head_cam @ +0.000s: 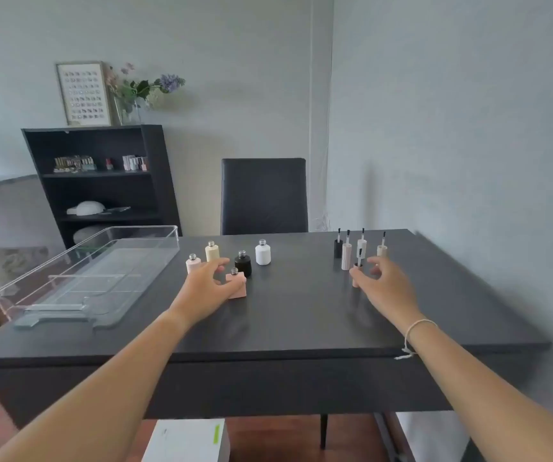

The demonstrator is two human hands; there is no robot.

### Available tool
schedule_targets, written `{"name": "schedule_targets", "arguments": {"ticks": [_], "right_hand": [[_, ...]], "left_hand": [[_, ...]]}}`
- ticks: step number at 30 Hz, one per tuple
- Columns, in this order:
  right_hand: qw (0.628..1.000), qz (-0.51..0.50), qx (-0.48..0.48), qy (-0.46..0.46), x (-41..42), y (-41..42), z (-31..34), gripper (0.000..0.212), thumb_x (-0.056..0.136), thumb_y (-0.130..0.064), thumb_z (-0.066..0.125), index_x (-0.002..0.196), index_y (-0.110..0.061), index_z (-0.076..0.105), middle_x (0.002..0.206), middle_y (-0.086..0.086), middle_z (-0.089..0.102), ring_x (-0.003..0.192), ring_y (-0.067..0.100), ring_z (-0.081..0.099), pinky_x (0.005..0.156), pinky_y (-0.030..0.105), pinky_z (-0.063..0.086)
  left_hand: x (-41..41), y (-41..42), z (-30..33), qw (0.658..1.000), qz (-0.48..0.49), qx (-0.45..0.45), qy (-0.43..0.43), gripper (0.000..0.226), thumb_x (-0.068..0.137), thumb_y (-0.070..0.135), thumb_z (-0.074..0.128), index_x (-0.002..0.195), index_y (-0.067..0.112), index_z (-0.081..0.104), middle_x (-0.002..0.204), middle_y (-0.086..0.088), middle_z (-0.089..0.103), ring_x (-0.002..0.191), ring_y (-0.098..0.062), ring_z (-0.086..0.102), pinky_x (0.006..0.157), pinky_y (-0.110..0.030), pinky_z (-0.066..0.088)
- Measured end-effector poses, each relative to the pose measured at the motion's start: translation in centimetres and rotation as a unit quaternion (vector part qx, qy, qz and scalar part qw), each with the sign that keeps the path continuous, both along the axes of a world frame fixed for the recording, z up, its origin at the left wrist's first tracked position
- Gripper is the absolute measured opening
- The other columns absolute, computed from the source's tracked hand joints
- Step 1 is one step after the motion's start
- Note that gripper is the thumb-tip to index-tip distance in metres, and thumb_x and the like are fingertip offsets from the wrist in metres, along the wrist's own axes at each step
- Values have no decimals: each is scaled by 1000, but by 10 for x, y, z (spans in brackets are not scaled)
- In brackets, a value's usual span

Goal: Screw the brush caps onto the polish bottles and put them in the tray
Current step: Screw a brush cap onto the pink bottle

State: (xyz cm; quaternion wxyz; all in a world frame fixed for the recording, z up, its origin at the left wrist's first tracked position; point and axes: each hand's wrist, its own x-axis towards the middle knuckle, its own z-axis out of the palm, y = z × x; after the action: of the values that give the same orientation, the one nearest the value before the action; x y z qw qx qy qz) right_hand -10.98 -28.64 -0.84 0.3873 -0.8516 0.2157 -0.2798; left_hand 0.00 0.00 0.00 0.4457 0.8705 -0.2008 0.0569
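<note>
Five open polish bottles stand mid-table: pale pink [193,264], cream [212,252], black [243,263], white [263,254] and a square pink bottle [238,285] nearest me. My left hand [207,290] is at the square pink bottle, thumb touching its left side, fingers spread and not closed round it. To the right stand brush caps with brushes up: black [337,249], tall pink [346,257], white [361,245], cream [382,251]. My right hand [386,285] reaches round a short pink cap [355,282], thumb against it, fingers apart. A clear tray [168,228] sits at the left with nothing in it.
The dark table [301,321] runs up to a wall on the right. A black chair [263,195] stands behind it. A black shelf unit [102,181] is at the back left. A white box [185,441] lies on the floor under the front edge.
</note>
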Motion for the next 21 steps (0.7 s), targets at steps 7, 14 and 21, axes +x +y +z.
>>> {"name": "schedule_targets", "arguments": {"ticks": [7,14,21], "right_hand": [[999,-13,-38,28,14,2,-2,22,86,-31,52,100,-15,59,98,4,67,94,28,58,87,44,47],[998,59,-33,-20,28,19,-6,17,85,-28,58,98,-17,60,93,-1,64,85,17,56,72,28,41],[980,195,1,-28,47,55,-4,5,83,-24,62,86,-26,58,86,-7,66,82,10,59,73,19,45]], "left_hand": [[5,-2,-8,1000,-5,24,3,39,77,31,70,114,25,56,88,11,59,78,-1,54,60,-7,36],[10,-5,-12,1000,-19,15,-19,29,78,22,70,105,24,59,91,9,59,83,-4,55,70,-10,36],[6,-29,-8,997,-55,-30,-45,25,72,18,72,88,33,60,88,12,62,79,0,59,68,0,39]]}}
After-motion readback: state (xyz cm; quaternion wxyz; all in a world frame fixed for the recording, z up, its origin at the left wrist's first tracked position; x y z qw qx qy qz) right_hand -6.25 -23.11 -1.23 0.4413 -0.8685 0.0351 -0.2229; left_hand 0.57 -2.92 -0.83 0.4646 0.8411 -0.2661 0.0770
